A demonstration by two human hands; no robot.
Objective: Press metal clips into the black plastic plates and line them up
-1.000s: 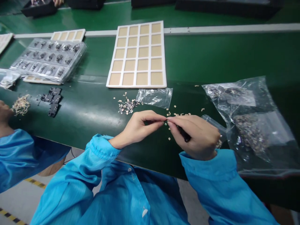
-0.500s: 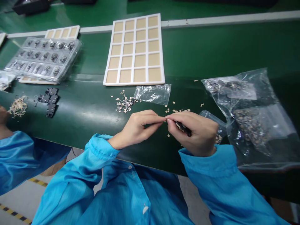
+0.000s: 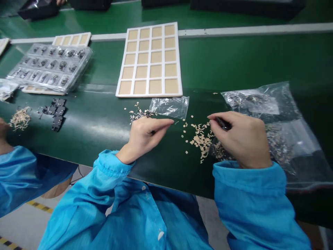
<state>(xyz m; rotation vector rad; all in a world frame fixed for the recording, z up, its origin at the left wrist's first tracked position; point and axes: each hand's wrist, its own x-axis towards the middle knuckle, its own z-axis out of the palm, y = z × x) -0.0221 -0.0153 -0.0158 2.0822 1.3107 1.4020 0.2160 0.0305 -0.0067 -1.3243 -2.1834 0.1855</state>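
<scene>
My left hand [image 3: 147, 137] is closed in a pinch, thumb against forefinger, in front of a small heap of dark and pale parts [image 3: 137, 114]. A thin pale sliver shows just beyond its fingertips; whether the fingers hold it I cannot tell. My right hand [image 3: 240, 139] is closed around a short black tool [image 3: 223, 123], most of it hidden in the palm. Below and left of that hand lies a scattered pile of small beige pieces [image 3: 201, 140]. A small clear bag of parts [image 3: 220, 151] is partly under the right hand.
A white tray with beige cells [image 3: 149, 62] lies ahead, with a flat clear bag [image 3: 170, 107] at its near edge. Large clear bags of parts [image 3: 293, 139] lie right. Clear blister trays [image 3: 49, 66], black parts [image 3: 57, 113] and a beige heap [image 3: 20, 118] are left, beside another person's hand [image 3: 3, 135].
My hands have come apart: the right moved right with the black tool, the left slightly left. The beige pile between them is now uncovered.
</scene>
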